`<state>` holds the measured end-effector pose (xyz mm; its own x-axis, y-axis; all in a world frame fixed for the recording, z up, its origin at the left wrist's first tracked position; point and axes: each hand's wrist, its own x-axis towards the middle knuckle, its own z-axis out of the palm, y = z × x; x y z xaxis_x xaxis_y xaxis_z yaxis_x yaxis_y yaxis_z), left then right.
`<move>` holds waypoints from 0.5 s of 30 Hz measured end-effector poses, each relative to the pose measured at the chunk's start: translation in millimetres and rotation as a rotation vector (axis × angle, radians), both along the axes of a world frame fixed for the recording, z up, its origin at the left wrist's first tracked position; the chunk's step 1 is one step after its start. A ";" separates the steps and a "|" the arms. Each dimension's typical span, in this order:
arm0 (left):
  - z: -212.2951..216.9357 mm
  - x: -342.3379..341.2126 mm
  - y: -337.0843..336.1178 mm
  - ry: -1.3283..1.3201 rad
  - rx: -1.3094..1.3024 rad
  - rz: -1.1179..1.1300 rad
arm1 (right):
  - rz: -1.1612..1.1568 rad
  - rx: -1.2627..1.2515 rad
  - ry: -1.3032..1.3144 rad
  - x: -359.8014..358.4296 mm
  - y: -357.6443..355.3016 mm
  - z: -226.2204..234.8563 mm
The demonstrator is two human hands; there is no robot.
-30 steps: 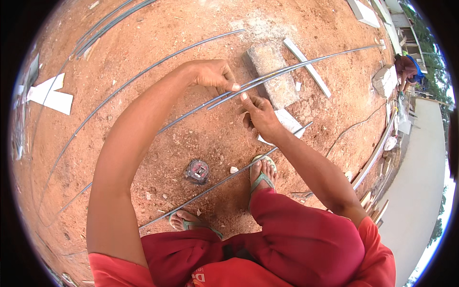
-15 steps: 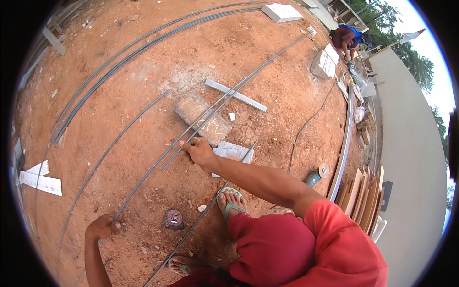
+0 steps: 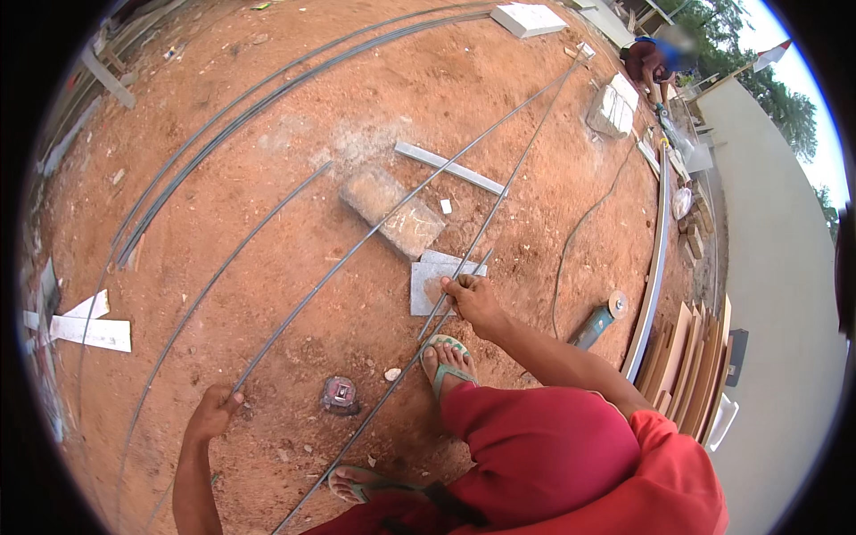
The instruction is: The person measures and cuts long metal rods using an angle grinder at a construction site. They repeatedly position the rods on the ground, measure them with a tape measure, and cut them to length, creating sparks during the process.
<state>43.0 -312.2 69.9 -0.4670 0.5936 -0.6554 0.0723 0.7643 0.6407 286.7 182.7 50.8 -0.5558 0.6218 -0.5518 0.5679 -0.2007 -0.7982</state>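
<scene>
Four separate thin metal rods can be counted near the hands, and beyond the left hand curves a rod bundle (image 3: pixel 143 227) whose strands run too close together to number. Of the four, two are held: the first rod (image 3: pixel 311 295) runs forward from the left hand (image 3: pixel 214 412), and the second rod (image 3: pixel 487 226) runs forward from the right hand (image 3: pixel 473 303), the pair converging well ahead of both. The third, a ground rod (image 3: pixel 334 464), slants between the hands beside two sandalled feet; the fourth, a curved rod (image 3: pixel 221 269), lies beyond the left hand, outside the first rod. There is one rough block (image 3: pixel 415 230) ahead of and between the hands, with the first rod passing over it, one metal strip (image 3: pixel 446 163) farther beyond the right hand, and two overlapping grey slabs (image 3: pixel 428 296) just beside that hand. One tape measure (image 3: pixel 339 393) sits between the hands, one angle grinder (image 3: pixel 592 330) to the right of the right hand, and two white strips (image 3: pixel 94 333) to the left of the left hand. The left hand is nearly closed, thumb and fingers pinching the first rod near its close end; the right hand, fingers curled, pinches the second rod between thumb and fingers.
</scene>
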 end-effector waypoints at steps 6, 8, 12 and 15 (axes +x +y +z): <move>6.8 10.6 37.3 0.041 -0.010 0.044 | 0.127 0.166 -0.247 17.3 16.6 -13.7; 4.8 11.6 53.2 0.056 0.010 0.068 | 0.157 0.190 -0.270 15.1 19.1 -19.2; -1.6 5.7 96.2 0.081 0.043 0.028 | 0.207 0.276 -0.318 2.6 15.1 -29.1; -9.3 0.3 124.8 0.136 -0.005 -0.043 | 0.241 0.299 -0.312 -12.6 4.9 -17.5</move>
<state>43.2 -187.4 60.5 -0.5262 0.6115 -0.5908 0.1910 0.7621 0.6186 274.1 187.6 33.3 -0.5398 0.6525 -0.5318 0.7910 0.1771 -0.5857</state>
